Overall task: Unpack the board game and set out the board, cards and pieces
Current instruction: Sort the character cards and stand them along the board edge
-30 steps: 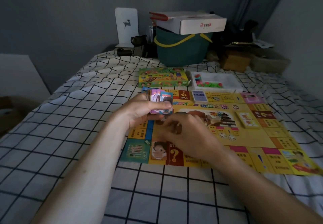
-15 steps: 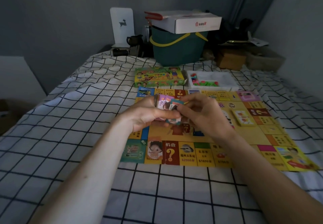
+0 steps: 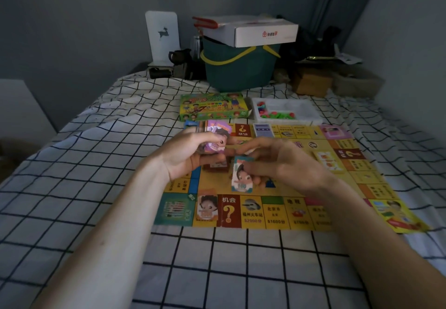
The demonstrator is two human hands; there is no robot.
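Two bare forearms come in from the bottom corners of the frame and meet over the game board (image 3: 277,188), which lies flat on a bed with a black-and-white checked sheet (image 3: 72,188). The left hand (image 3: 190,154) is curled round a stack of purple play money (image 3: 216,137), held up just above the board in the middle of the frame. The right hand (image 3: 284,161) sits just right of it and pinches a single green note (image 3: 241,176) with a cartoon kid's face on it; that note hangs down below the fingers. One orange note (image 3: 207,206) lies on the board's near edge, lower middle. Toward the right of the board there's a small yellow card stack (image 3: 328,161), and at its far edge a blue card deck (image 3: 263,130) and a pink one (image 3: 334,131). Just past the board, centre frame, the green game box (image 3: 214,109) lies next to a white tray (image 3: 301,108) holding little coloured pieces (image 3: 272,113). Further back at the head of the bed, there's a dark green basket (image 3: 239,72) with a white carton (image 3: 255,31) on top, plus a white panel with a deer on it (image 3: 163,34) at upper left.
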